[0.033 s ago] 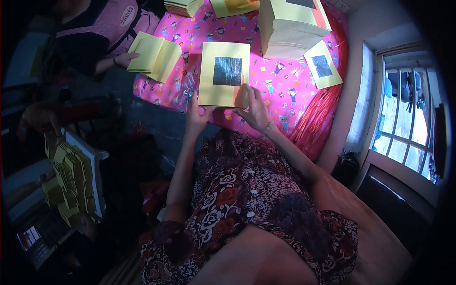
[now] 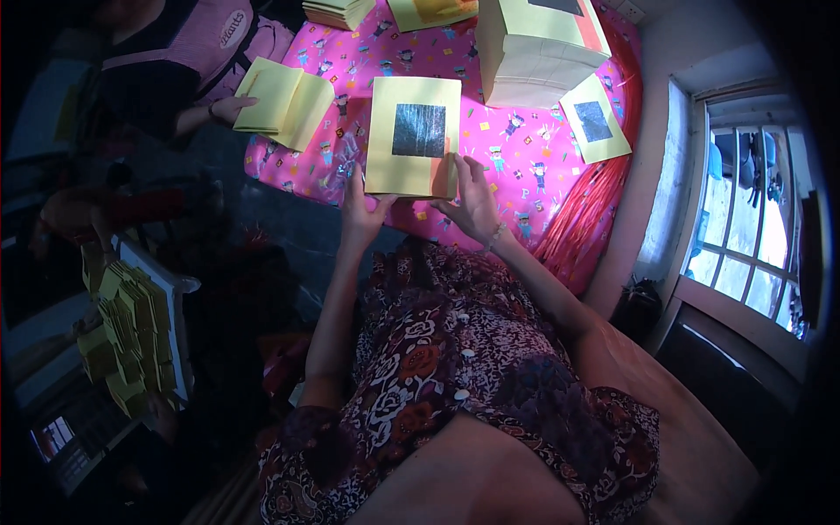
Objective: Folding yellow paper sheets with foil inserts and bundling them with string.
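Between my two hands is a yellow booklet [image 2: 382, 131] with a dark square and an orange-red patch on its cover. It lies at the near side of the pink table; whether it is one booklet or a thin pile, I cannot tell. My left hand [image 2: 363, 210] grips its near left corner, thumb along the bottom edge. At the near right corner, my right hand [image 2: 472, 199] has its fingers up the side and its thumb by the bottom edge.
A tall stack of yellow booklets [image 2: 534, 66] stands at the back right, beside a single booklet [image 2: 597, 121] and red plastic strands [image 2: 582, 210]. At the left, a co-worker's hand [image 2: 234, 109] holds an open yellow booklet [image 2: 302, 109]. More yellow booklets [image 2: 136, 324] lie at far left.
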Tool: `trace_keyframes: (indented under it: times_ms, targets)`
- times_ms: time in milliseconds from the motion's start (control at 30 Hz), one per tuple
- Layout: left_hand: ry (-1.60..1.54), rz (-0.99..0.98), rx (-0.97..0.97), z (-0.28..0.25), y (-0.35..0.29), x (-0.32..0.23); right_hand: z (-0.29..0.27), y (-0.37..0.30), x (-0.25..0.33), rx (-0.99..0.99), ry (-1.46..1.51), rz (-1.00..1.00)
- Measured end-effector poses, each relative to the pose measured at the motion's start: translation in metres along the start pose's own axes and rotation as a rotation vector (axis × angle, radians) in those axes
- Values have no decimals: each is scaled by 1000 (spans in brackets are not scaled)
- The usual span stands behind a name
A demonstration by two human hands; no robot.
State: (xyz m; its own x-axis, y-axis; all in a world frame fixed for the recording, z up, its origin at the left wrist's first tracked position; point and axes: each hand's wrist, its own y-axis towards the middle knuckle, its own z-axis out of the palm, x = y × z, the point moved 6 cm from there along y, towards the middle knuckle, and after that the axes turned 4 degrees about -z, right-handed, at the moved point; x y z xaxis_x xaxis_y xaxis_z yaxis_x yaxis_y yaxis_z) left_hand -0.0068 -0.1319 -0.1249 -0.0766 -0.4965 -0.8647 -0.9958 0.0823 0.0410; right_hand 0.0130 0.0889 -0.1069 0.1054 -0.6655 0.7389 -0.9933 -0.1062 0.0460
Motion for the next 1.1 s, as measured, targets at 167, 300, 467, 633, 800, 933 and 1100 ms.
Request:
trace_keyframes:
  times_ms: [167, 300, 467, 633, 800, 933, 1100]
  targets:
    - [263, 207, 26, -14, 13, -45, -19, 3, 10, 57, -162, -93]
    - [390, 344, 140, 0, 20, -58, -8, 0, -3, 18, -109, -109]
    - [410, 325, 267, 14, 19, -46, 3, -4, -8, 37, -121, -89]
    - [413, 353, 241, 12, 20, -45, -17, 1, 16, -30, -234, -153]
    - [423, 353, 311, 12, 28, -56, -13, 7, 22, 95, -376, -288]
    - [383, 324, 405, 15, 33, -56, -6, 12, 12, 186, -372, -337]
    - [301, 305, 477, 15, 40, -53, -18, 26, 11, 232, -191, -317]
